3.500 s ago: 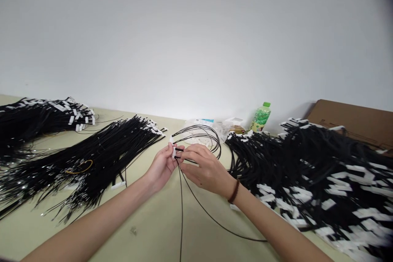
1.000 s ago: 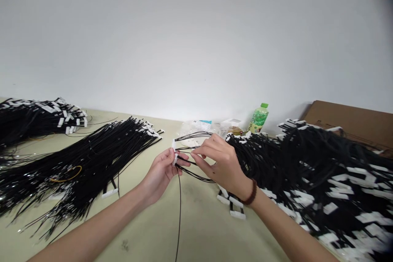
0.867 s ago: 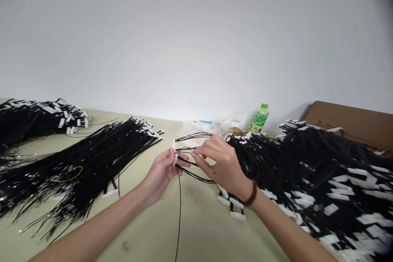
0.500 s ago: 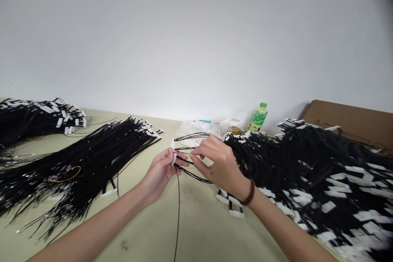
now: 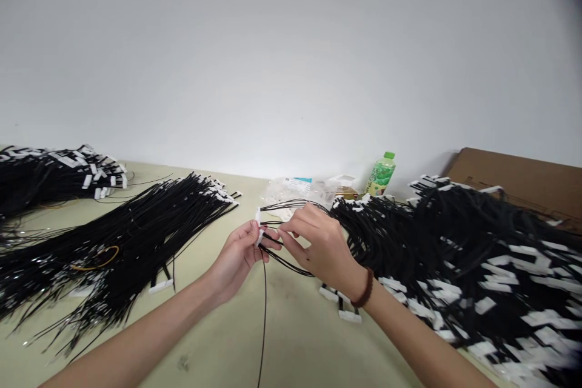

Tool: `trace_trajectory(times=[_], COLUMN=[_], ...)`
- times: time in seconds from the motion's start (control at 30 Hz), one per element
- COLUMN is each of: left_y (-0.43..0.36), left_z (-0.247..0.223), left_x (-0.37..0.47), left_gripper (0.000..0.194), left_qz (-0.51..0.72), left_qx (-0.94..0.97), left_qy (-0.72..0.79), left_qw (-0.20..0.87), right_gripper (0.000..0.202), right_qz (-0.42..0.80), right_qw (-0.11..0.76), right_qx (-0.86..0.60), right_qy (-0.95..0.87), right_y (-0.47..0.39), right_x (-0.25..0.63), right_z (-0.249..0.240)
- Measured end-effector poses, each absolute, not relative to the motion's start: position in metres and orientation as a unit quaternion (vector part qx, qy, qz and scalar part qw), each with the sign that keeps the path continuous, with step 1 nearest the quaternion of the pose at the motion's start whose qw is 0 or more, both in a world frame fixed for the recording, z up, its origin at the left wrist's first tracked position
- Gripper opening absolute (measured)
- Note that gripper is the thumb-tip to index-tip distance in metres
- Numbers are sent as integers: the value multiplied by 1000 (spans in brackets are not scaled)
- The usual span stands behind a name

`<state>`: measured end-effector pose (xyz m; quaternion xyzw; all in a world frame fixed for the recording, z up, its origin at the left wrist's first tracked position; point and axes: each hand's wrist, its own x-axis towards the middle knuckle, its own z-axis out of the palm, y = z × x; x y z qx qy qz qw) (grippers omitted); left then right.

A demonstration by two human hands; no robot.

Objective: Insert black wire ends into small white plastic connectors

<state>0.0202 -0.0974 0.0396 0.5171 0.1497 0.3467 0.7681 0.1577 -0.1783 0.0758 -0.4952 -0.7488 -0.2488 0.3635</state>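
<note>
Between thumb and fingers, my left hand (image 5: 240,248) grips a white plastic connector (image 5: 259,236) above the middle of the table. Several black wires (image 5: 291,202) loop out of the connector to the right, passing behind my right hand. One long black wire (image 5: 264,315) hangs down from it toward the front edge. My right hand (image 5: 316,242), with a dark band at the wrist, pinches a thin wire close to the connector. Its fingertips are just right of my left fingers. The wire's end at the connector is too small to make out.
Bundles of black wires (image 5: 154,224) with white connectors lie on the left of the table. A large heap of wired connectors (image 5: 445,242) covers the right side. Behind stand a clear plastic bag (image 5: 277,191), a green-capped bottle (image 5: 382,174) and brown cardboard (image 5: 518,182).
My right hand has shifted very slightly left, toward the connector, still pinching. The connector in my left hand has tilted a little. The rest looks the same.
</note>
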Motion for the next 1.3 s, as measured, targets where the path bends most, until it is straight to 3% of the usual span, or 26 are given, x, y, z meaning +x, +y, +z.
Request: trace_trajectory(times=[0.37,1.3], left_y=[-98,-97], left_z=[39,39], left_x=[19,20], left_gripper=[23,22], left_qz=[342,350], left_qx=[542,523], left_qy=[150,152], left_qw=[753,762], right_gripper=[18,16], right_qz=[-223,-199], right_qw=[401,371], right_qx=[-489,-499], right_qy=[-742,-757], right_y=[-180,-179], right_x=[156,157], right_z=[78,75])
